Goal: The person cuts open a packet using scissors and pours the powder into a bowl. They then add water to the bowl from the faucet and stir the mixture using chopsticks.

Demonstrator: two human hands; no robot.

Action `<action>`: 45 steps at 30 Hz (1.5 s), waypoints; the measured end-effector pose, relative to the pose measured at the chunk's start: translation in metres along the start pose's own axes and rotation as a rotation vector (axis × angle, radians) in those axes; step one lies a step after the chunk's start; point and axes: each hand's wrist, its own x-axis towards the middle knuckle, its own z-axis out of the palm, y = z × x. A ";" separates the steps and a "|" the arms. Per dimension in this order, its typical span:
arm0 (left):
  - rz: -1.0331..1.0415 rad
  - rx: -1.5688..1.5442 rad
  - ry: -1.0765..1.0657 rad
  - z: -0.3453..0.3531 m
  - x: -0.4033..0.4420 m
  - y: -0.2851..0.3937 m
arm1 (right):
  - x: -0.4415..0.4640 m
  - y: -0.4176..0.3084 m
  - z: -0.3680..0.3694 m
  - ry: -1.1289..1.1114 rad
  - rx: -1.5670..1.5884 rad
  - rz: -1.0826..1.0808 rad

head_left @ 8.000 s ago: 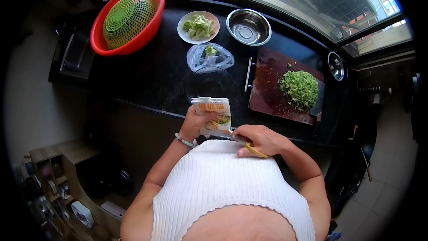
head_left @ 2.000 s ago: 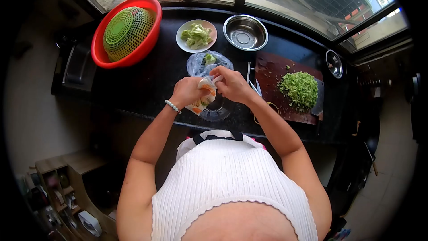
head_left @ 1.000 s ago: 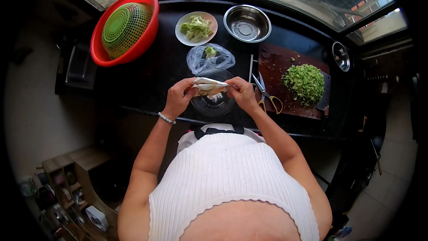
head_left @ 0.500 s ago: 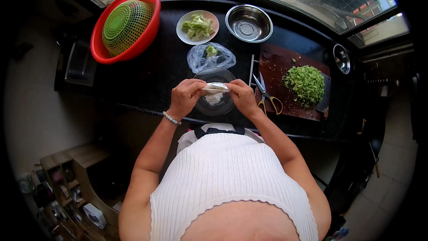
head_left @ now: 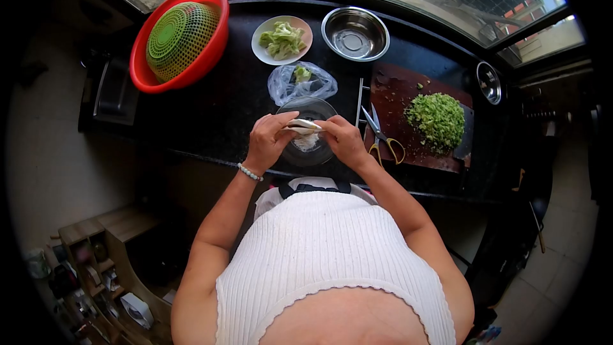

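Note:
A small silvery-white sachet (head_left: 302,126) is held between my two hands, above a clear glass bowl (head_left: 325,110). My left hand (head_left: 267,139) pinches its left end, and my right hand (head_left: 346,142) pinches the right end. The sachet's upper edge gapes slightly. White powder (head_left: 306,142) lies in the bowl below. Just beyond the bowl is a thin plastic bag (head_left: 281,84) with a piece of pale green vegetable on it. Scissors (head_left: 381,133) with yellow handles lie to the right of my right hand.
A brown cutting board (head_left: 389,83) carries chopped greens (head_left: 436,121) and a dark blade. Behind stand a plate (head_left: 258,51) of leaves and a steel bowl (head_left: 355,41). At left, a red basin (head_left: 220,32) holds a green colander (head_left: 182,38). A smaller metal bowl (head_left: 489,83) sits far right.
The sachet is less spread out and looks narrower, its edge turned more upward. Both hands have shifted only slightly, staying over the bowl.

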 end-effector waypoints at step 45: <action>-0.012 -0.117 0.050 -0.004 0.001 0.007 | -0.005 0.002 -0.002 0.038 0.067 0.038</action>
